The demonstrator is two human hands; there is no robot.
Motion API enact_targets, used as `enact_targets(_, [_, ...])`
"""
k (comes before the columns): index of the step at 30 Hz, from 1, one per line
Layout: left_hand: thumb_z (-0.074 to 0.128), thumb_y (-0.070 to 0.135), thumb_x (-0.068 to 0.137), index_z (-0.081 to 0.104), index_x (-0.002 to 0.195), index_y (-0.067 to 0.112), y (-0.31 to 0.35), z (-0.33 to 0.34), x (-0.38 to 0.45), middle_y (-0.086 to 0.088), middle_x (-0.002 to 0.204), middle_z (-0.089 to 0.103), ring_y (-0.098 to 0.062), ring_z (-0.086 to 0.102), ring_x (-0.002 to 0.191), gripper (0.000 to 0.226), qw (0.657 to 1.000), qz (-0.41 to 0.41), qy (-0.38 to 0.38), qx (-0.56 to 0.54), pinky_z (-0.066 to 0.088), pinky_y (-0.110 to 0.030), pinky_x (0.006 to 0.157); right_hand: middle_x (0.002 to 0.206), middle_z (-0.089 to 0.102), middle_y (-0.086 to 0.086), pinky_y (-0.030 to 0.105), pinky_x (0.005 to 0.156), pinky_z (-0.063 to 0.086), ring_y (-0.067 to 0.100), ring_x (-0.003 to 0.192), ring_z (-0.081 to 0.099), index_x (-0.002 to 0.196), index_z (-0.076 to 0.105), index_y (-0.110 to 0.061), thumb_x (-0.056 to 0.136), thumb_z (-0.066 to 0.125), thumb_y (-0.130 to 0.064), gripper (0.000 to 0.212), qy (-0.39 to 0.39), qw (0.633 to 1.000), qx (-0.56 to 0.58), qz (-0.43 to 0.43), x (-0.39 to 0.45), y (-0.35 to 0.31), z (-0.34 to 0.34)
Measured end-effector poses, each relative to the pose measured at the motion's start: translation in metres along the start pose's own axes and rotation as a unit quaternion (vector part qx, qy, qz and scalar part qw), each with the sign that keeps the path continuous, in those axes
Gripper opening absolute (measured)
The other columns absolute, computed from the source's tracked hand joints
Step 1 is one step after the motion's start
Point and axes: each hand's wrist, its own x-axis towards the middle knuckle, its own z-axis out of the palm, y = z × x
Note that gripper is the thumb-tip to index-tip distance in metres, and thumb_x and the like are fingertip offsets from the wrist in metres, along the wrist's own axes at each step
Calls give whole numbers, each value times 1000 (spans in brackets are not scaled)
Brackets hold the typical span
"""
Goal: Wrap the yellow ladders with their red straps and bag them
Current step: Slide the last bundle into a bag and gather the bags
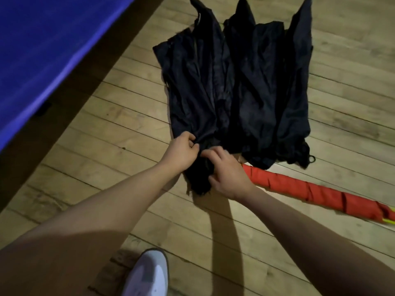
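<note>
- Left hand (183, 153): fingers curled, pinching a fold of the black bag (233, 86) at its near, bunched end.
- Right hand (226, 174): just beside the left, fingers bent and clamped onto the same bunched end, thumb side pressed into the fabric.
- Both hands grip the bag's gathered mouth; the gap between them is small, with dark cloth filling it.
- Black bag lies crumpled on the wooden floor (111, 133), spreading away from the hands toward the far side; a small cord loop sticks out at its corner, off to the right of the right hand.
- Wrapped ladder bundle (316, 193): long roll bound in red strap, lying on the floor right of the right hand, running away from it to the right edge of view. Its near end is hidden behind the right hand, close to the bag; cannot tell whether they touch.
- Yellow rung ends (390, 221) poke out of the roll's far end.
- Blue mat (42, 39) with a dark edge sits well to the left of the left hand.
- White shoe (149, 274) on the floor below the forearms.
</note>
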Motion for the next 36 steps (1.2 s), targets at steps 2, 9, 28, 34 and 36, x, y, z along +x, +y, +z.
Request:
enact_targets(2, [52,18,96,46,128,11,1,6,-3,5,93,57,-17,58,95,34,1000,7,-13,-3,45,-27,85,126,47,9,42,88,44,31,104,50,131,47,-17,68,58,-25,64,-38,999,-24,-15,-14,4,4])
enact_targets(9, [54,10,91,42,108,16,-2,15,-18,-1,99,53,-20,58,93,21,1000,16,-22,-5,48,-31,83,72,58,4,30,58,43,28,64,60,80,61,-14,56,75,-8,28,37,988,-153,-10,-30,17,17])
enact_targets(28, [62,-10,76,54,107,5,-9,3,-58,-19,130,49,-33,58,83,36,845,386,-89,360,48,-40,56,99,55,10,43,79,47,30,92,57,105,63,-4,83,57,1,24,136,978,93,128,-33,21,-20])
enact_targets(34, [44,3,94,29,146,17,0,6,-49,-1,162,0,-23,58,102,56,832,256,-107,480,47,-34,74,123,50,1,34,94,27,22,113,44,127,52,-18,81,55,-45,53,18,993,36,112,-53,42,-13])
enact_targets(36, [46,4,94,27,147,16,-1,4,-41,-2,161,5,-22,60,99,58,846,241,-88,467,47,-32,72,140,38,1,36,105,21,24,127,33,140,38,-19,83,57,-36,63,-22,992,-19,122,-56,51,-11])
